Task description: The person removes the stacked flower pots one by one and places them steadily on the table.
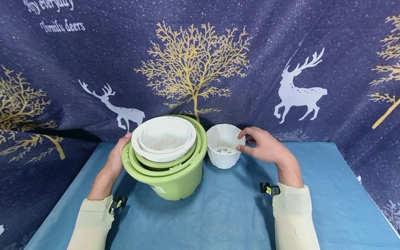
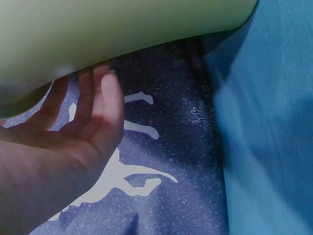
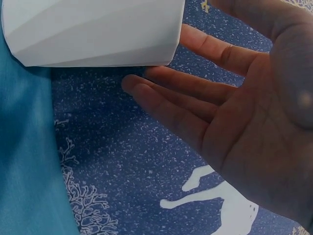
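On the left stands a green plastic plant pot (image 1: 179, 182), with a smaller green pot and white pots (image 1: 167, 158) nested inside it. My left hand (image 1: 116, 158) lies along its left side, thumb at the rim. In the left wrist view its fingers (image 2: 115, 98) are loosely extended against the green wall. A separate white faceted pot (image 1: 223, 159) with a perforated bottom stands upright to the right. My right hand (image 1: 262, 144) holds its right rim, index finger reaching over the edge and thumb at the front. The other fingers (image 3: 171, 107) extend loosely below the wall.
A blue cloth (image 1: 225, 215) covers the table. Behind the pots hangs a dark blue backdrop (image 1: 259, 41) printed with deer and golden trees, meeting the table's back edge. Each wrist wears a strap with a small black camera (image 1: 265, 188).
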{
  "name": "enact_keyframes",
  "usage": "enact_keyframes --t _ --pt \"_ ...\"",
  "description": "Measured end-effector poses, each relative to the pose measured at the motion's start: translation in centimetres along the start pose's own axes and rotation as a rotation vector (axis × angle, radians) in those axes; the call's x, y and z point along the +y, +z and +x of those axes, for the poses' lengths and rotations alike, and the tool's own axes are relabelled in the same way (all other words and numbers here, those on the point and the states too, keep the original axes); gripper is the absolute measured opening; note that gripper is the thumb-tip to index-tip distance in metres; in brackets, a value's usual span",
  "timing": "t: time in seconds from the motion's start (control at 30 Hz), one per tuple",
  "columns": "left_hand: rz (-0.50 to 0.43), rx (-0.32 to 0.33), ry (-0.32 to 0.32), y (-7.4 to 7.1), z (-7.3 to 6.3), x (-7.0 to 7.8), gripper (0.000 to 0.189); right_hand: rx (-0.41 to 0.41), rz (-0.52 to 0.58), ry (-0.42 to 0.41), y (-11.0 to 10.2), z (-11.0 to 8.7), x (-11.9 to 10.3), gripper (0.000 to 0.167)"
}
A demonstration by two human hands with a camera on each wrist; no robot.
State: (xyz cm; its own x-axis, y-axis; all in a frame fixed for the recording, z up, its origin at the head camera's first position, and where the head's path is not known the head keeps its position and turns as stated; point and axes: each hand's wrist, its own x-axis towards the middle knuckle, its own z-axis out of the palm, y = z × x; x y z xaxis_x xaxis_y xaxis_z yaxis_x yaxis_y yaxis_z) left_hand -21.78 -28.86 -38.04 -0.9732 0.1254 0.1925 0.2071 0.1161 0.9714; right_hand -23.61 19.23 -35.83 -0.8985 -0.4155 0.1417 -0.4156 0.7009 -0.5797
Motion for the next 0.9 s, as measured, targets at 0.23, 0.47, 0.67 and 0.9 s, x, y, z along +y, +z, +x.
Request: enact_keyframes --t 0.23,0.47,0.67,0.9 --pt "-0.01 -0.003 0.002 0.04 0.0 -0.01 0.05 -0.001 0.001 0.001 -0.09 -0.01 -0.05 0.029" --pt "0.004 0.009 -0.017 0.07 -0.06 0.1 0.052 0.004 0.012 0.01 -0.32 -0.16 -0.34 0.029" --pt "0.047 0.019 -0.039 0.06 -0.13 0.18 0.053 0.007 0.025 0.012 -0.48 -0.23 -0.66 0.029" --pt "0.058 0.021 -0.035 0.06 -0.08 0.18 0.052 0.023 0.021 0.001 -0.61 -0.36 -0.91 0.03"
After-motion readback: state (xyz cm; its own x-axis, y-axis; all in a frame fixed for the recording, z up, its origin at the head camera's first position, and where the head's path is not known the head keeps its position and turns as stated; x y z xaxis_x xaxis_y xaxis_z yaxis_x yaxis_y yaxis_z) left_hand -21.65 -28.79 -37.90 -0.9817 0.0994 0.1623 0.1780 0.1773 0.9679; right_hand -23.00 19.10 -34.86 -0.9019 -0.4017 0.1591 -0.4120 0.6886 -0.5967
